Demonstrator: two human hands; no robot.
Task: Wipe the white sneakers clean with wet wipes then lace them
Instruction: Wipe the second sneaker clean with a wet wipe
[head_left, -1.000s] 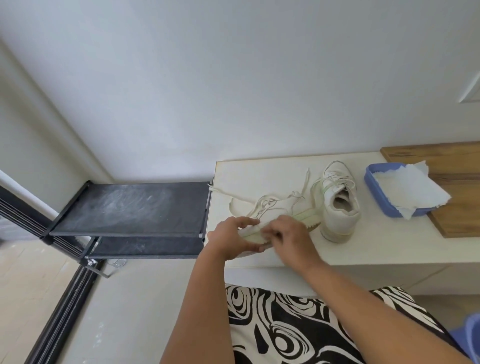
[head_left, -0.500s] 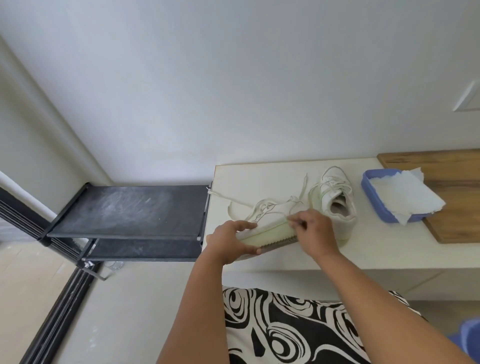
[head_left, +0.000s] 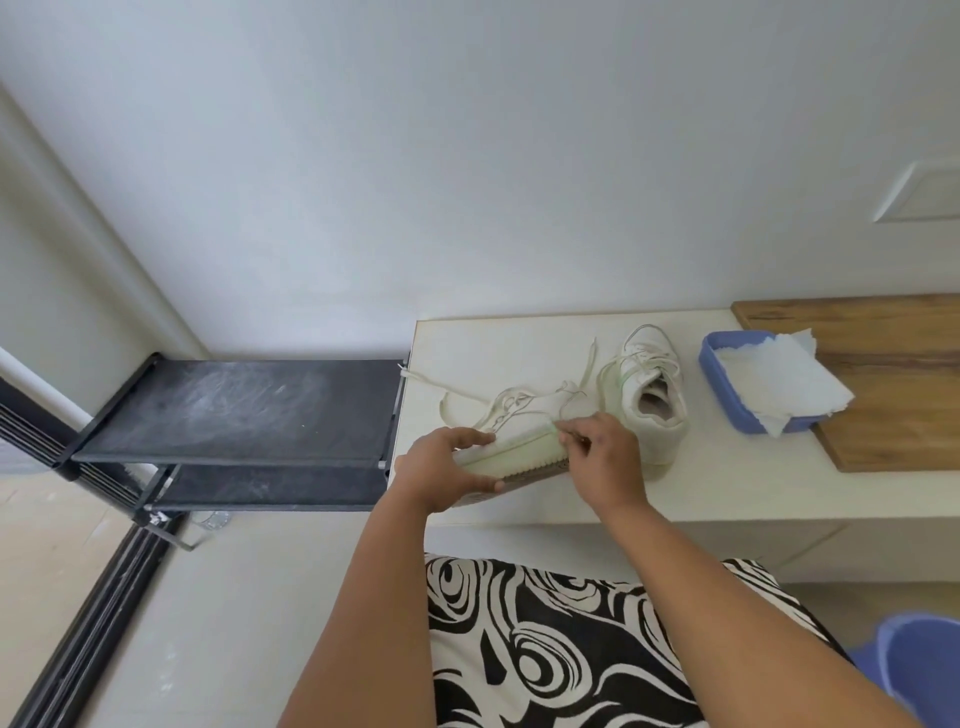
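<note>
A: What is the person wearing?

B: Nothing on the arms: both forearms are bare up to the frame's lower edge, with no sleeves showing. The left hand (head_left: 448, 467) and the right hand (head_left: 602, 457) are bare too, with no gloves

A: And below the hands?

B: A garment (head_left: 550, 649) printed in bold black-and-cream swirls, with thick curling lines and rounded loops, lies between the two forearms and runs past the right one

Home entryway: black shoe rack (head_left: 234, 415), tiled floor (head_left: 47, 545).
</note>
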